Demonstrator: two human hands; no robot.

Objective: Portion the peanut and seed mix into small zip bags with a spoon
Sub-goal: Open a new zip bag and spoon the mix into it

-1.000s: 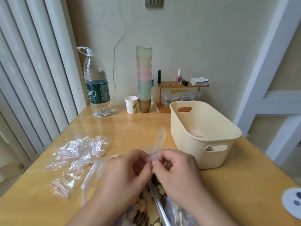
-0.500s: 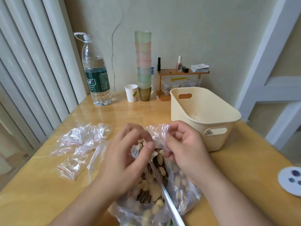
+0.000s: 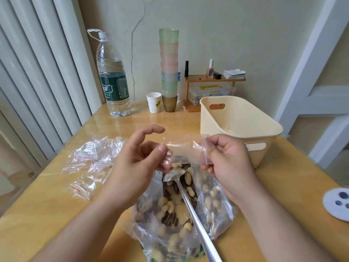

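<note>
A large clear bag of peanuts and striped seeds lies open on the wooden table in front of me. A metal spoon rests in it, bowl toward the far side, handle pointing at me. Above the mix I hold a small clear zip bag stretched between both hands. My left hand pinches its left edge with thumb and a finger, the index finger raised. My right hand pinches its right edge, fingers curled.
Several empty small zip bags lie in a heap at the left. A cream plastic basket stands at the right. A water bottle, a paper cup, stacked cups and a small shelf line the back wall.
My hands have drawn apart, pulling the small bag's mouth wider above the mix. The view has tilted down, so the big bag and spoon show more fully.
</note>
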